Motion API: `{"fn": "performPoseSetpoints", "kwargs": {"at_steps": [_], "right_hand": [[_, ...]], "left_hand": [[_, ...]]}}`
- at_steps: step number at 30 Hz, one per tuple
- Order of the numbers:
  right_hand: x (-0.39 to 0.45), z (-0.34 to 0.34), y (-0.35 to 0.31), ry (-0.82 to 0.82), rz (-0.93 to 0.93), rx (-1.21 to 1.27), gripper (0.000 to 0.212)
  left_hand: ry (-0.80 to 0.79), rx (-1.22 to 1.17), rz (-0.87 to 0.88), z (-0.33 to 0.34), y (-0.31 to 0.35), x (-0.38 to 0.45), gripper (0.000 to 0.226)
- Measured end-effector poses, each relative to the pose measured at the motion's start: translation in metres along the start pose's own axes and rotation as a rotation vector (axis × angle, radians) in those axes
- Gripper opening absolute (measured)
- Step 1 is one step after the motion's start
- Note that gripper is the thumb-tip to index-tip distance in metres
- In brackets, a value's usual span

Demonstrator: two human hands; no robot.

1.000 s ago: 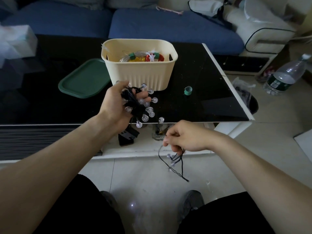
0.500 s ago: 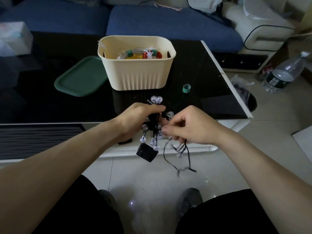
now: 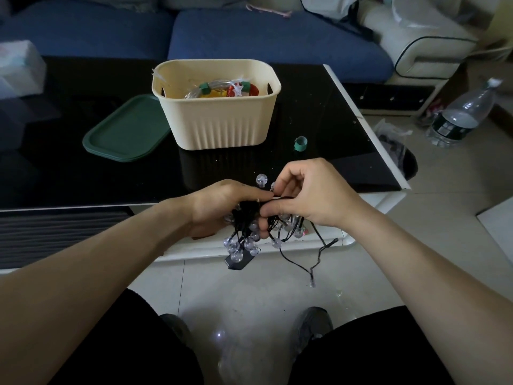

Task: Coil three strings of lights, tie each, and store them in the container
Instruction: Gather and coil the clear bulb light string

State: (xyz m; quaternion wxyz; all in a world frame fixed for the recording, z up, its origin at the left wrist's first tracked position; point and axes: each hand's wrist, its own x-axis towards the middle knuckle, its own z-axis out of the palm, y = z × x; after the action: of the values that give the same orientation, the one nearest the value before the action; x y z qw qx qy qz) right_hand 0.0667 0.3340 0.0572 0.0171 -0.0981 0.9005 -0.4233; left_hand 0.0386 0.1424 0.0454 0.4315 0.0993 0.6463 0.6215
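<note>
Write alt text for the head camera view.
Both hands, the left hand and right hand, grip a black string of lights with clear bulbs, its tail dangling. Behind, on a black table, a cream basket holds coiled lights, beside a green lid.

cream ribbed container point(image 3: 219, 118) | dark green lid point(image 3: 126, 134) | black-wired clear-bulb lights point(image 3: 244, 237) | blue sofa point(image 3: 266, 37) | glossy black table point(image 3: 327, 140)

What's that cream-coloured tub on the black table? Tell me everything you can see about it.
The container looks like matte cream plastic, with rounded corners, ribbed lower walls and a handle slot at each end. It stands upright and lidless on the black table, beside a green lid. Coiled lights with green ties lie inside. Neither hand touches it.
</note>
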Motion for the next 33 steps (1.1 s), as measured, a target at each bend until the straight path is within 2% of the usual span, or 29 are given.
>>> {"fn": "performPoseSetpoints", "kwargs": {"at_steps": [7, 12, 15, 19, 23, 26, 33], "right_hand": [[0.002, 0.001, 0.003, 0.011, 0.004, 0.03, 0.049], [0.004, 0.001, 0.005, -0.187, 0.113, 0.042, 0.058], [0.004, -0.002, 0.01, -0.3, 0.125, 0.153, 0.051], [0.006, -0.007, 0.013, -0.314, 0.134, 0.196, 0.051], [0.007, -0.01, 0.016, -0.417, 0.202, 0.266, 0.037], [0.008, -0.013, 0.016, -0.423, 0.232, 0.31, 0.035], [0.006, -0.026, 0.026, -0.417, 0.241, 0.205, 0.018]], "left_hand": [[-0.042, 0.053, 0.031, -0.003, -0.002, -0.001, 0.026], [-0.071, 0.051, 0.023, -0.008, -0.003, -0.003, 0.025], [-0.046, 0.047, 0.032, -0.01, -0.002, -0.004, 0.025], [0.07, -0.024, 0.109, -0.013, 0.004, -0.006, 0.027], [0.173, -0.076, 0.144, -0.02, 0.008, -0.006, 0.031], [0.227, -0.079, 0.136, -0.022, 0.007, -0.005, 0.03], [0.307, 0.125, 0.135, -0.028, 0.001, -0.003, 0.03]]}}
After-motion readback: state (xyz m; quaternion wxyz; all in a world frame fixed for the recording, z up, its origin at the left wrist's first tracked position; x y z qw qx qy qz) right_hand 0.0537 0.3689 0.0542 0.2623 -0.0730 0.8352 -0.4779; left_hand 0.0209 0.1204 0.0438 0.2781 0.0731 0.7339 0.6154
